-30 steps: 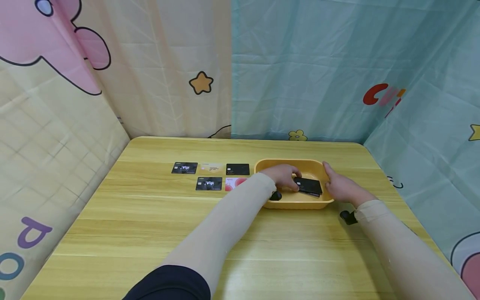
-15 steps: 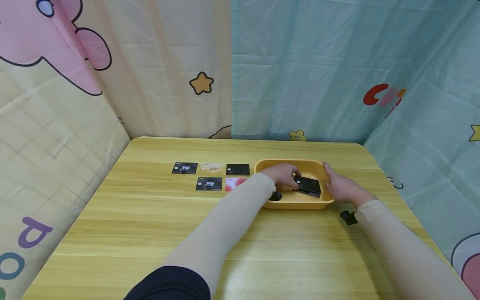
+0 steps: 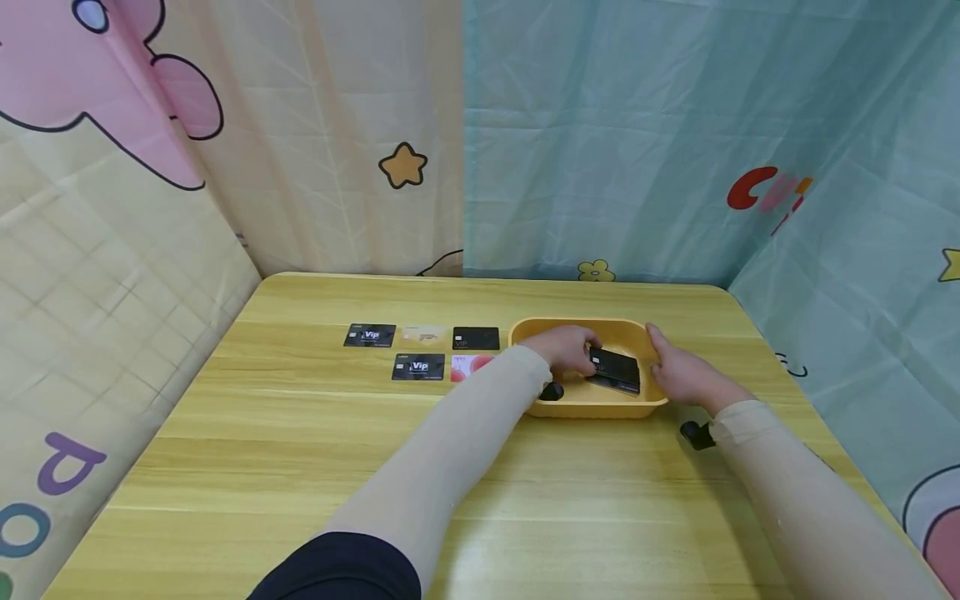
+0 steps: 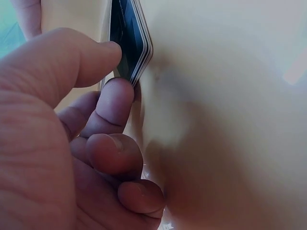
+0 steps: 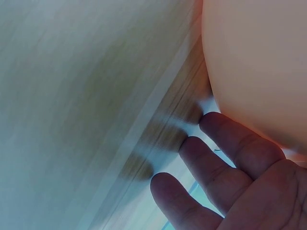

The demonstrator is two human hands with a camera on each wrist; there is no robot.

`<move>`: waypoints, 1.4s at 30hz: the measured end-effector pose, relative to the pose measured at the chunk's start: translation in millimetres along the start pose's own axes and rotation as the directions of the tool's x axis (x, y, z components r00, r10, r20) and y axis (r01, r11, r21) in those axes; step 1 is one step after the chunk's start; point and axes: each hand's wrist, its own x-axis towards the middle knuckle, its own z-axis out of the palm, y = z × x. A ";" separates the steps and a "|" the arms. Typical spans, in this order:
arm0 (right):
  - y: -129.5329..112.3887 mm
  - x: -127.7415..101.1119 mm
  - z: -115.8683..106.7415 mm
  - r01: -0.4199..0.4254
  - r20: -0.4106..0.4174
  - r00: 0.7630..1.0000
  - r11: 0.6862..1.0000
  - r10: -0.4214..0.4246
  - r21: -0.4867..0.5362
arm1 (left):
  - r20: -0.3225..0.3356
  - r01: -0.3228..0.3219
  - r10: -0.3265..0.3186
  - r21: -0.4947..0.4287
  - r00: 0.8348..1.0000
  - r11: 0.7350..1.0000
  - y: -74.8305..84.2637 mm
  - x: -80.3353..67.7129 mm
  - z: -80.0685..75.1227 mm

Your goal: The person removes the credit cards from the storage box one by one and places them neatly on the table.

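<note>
Your left hand (image 3: 567, 350) pinches the stack of dark cards (image 3: 617, 370) inside the yellow tray (image 3: 592, 407) near the bench's (image 3: 300, 467) far right corner; your right hand (image 3: 686, 375), fingers straight, braces the tray's outer wall so it stays put.
</note>
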 end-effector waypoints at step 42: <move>1.2 0.6 1.4 0.003 -0.007 1.000 1.000 -0.003 -0.017 | -0.029 -0.029 0.029 -0.024 0.999 0.999 0.2 1.7 0.2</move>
